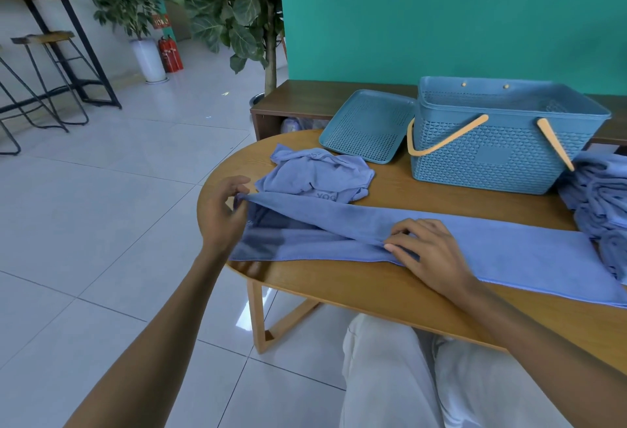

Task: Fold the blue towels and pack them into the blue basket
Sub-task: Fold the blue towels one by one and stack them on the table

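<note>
1. While pinching the lifted left end of the long blue microfibre towel [441, 234] on the oval wooden table [373, 288], left hand [222, 214], probably to fold it over.
2. Pressing its folded edge flat, right hand [431, 251], fingers slightly bent, anchoring the crease.
3. Waiting behind, lidless: blue woven-plastic basket [502, 142]; beside it, a crumpled blue towel [315, 173].

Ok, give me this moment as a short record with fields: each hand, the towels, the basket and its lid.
left hand: pinches the left end of the long towel, lifting its top layer
right hand: fingers press the fold line down
long towel: spread lengthwise on the wooden table, partly folded
crumpled towel: unfolded, behind the long one
towel pile: at the right edge, beside the basket
blue basket: open, handles down; contents cannot be made out
lid: off, left of the basket
</note>
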